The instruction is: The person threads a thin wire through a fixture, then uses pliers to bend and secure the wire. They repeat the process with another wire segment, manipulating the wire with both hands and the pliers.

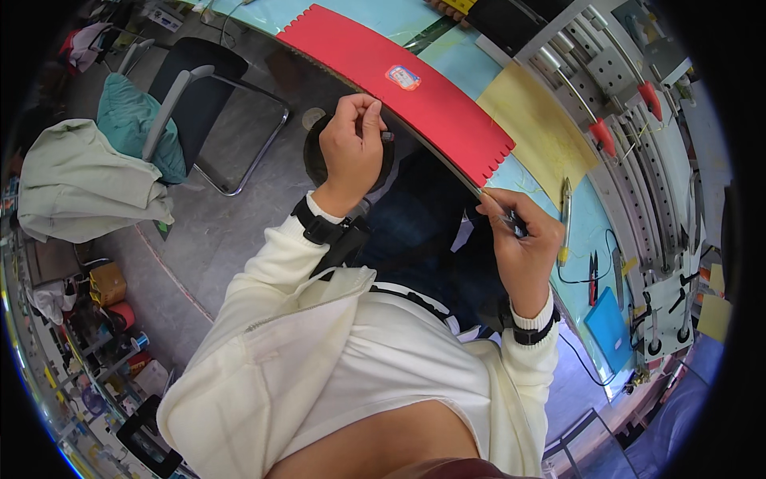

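A long red board (395, 90) with notched short ends and a small sticker lies along the near edge of the table. Just off its near edge is my left hand (356, 143), thumb and fingertips pinched together. A small dark piece shows beside those fingers; whether the hand holds it or a thin strand, I cannot tell. At the board's right near corner, my right hand (526, 239) has its thumb and forefinger against the edge. A small shiny metal tool (508, 223), partly hidden, is in its grasp.
Right of the board are yellow sheet material (532, 126), a silver pen-like tool (565, 209), red-handled pliers (593, 278) and a blue pad (610, 329). A metal fixture with red-tipped clamps (601, 136) borders the table. A chair (197, 90) stands left; a round stool (314, 152) is below.
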